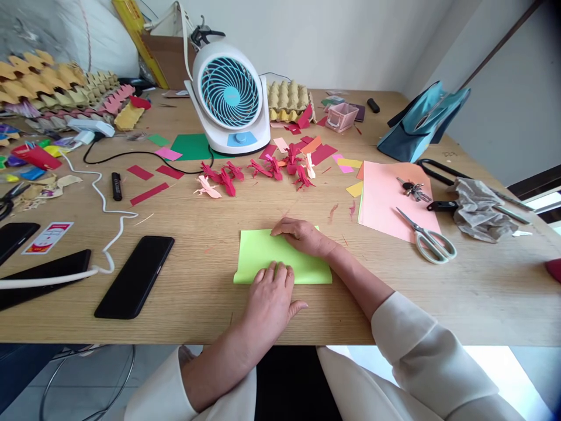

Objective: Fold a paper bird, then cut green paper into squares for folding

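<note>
A lime-green sheet of paper [256, 245] lies before me, with a fold along its near edge. My left hand [269, 295] rests flat on the near edge, fingers stretched out and the thumb apart. At the far edge, my right hand [302, 235] is closed, its curled fingers on the paper; its fingertips are partly hidden. Beyond the sheet are several folded red paper figures [274, 168] and a pale pink one [207, 187].
A white fan [230, 96] stands at the back. Scissors [432, 240] and keys [414, 190] lie on pink paper [381, 193] to the right. To the left are a black phone [135, 278], a marker [116, 186] and a white cord [111, 245]. A blue bag [416, 128] stands back right.
</note>
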`<state>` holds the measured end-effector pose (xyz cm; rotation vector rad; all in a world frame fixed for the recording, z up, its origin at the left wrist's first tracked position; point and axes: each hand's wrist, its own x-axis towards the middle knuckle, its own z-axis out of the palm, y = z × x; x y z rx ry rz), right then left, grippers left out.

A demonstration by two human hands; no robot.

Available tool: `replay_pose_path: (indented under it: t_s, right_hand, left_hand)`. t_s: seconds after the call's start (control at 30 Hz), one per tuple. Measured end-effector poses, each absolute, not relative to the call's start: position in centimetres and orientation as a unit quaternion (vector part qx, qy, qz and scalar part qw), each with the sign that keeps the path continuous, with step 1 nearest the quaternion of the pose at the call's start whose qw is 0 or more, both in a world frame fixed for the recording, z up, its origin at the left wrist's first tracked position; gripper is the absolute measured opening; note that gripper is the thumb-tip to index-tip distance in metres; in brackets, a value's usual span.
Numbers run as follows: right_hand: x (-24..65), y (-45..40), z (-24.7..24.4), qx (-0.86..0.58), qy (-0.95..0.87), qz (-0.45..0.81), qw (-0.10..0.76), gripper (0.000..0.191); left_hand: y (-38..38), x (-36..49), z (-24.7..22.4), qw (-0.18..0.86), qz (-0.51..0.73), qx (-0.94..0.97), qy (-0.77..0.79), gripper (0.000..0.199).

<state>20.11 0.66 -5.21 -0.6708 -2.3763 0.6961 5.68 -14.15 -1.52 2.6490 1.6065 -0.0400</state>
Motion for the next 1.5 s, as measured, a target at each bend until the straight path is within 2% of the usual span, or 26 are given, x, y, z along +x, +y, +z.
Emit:
replay_pose_path:
  t_s: [0.27,0.43,0.8,1.1,1.33,1.5]
  right_hand:
    - [18.6,-1.1,-4.6,-0.308,-0.91,0.163,0.223,0.019]
    - [18.4,-1.6,-4.9,-0.318,-0.921,0.11,0.196,0.019]
    - [18.4,-1.6,-4.9,-0.314,-0.926,0.105,0.18,0.018]
    - [18.5,-1.6,-4.8,-0.31,-0.928,0.106,0.178,0.019]
    - [18.5,-1.5,-4.8,-0.303,-0.931,0.1,0.176,0.019]
    - [18.6,-1.4,-5.2,-0.295,-0.931,0.092,0.193,0.017]
  left_hand:
    - [-14.3,5.4,-1.6,0.027,-0.019,0.857,0.514,0.06]
    - [-14.8,4.8,-2.1,0.048,-0.025,0.859,0.51,0.067]
    - [-13.6,3.0,-0.2,0.076,-0.027,0.862,0.5,0.037]
    - [-14.2,-0.2,-1.2,0.065,-0.003,0.888,0.455,0.038]
    - [-15.6,-0.8,-2.5,0.03,0.004,0.897,0.441,0.057]
    - [-16.0,-0.9,-2.5,0.005,0.01,0.89,0.456,0.054]
